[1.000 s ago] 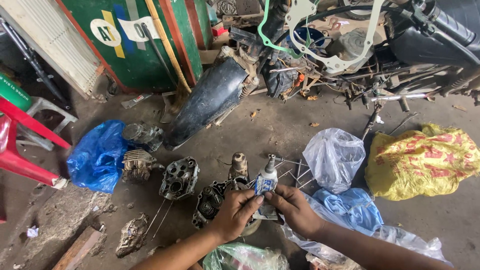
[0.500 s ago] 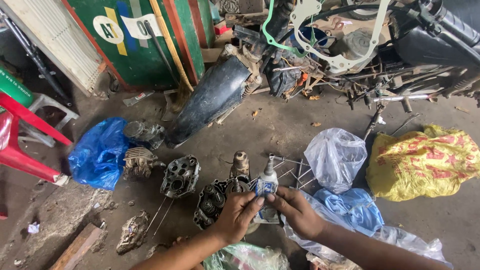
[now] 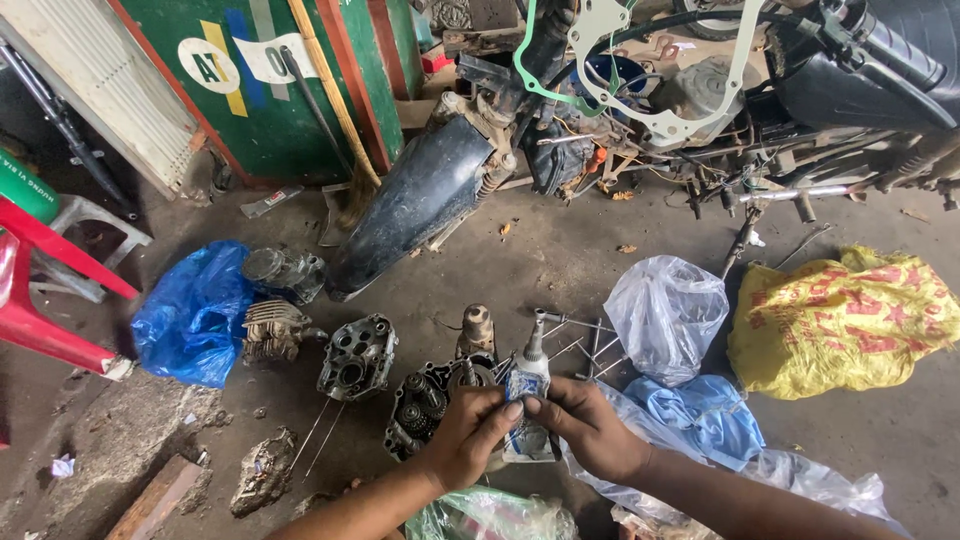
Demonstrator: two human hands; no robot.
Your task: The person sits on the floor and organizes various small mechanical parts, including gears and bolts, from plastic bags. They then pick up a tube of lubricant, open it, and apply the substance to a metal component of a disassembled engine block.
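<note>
Tube [image 3: 527, 395] of sealant, white and blue, upright between both hands above the dark engine case [image 3: 425, 405] on the concrete floor [image 3: 560, 250]. Pinched by left hand [image 3: 465, 435] fingertips; right hand [image 3: 590, 430] closed around its lower side.

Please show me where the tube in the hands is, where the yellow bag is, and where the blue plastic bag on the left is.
tube [image 3: 527, 385]: head view, on its label.
yellow bag [image 3: 850, 320]: head view, middle of its crumpled top.
blue plastic bag [image 3: 190, 315]: head view, middle of its side.

We note a blue plastic bag [image 3: 190, 312] at left, yellow sack with red print [image 3: 845, 320] at right, clear whitish bag [image 3: 665, 312] centre, green panel [image 3: 290, 80] upper left, red chair [image 3: 45, 300] at left edge.
</note>
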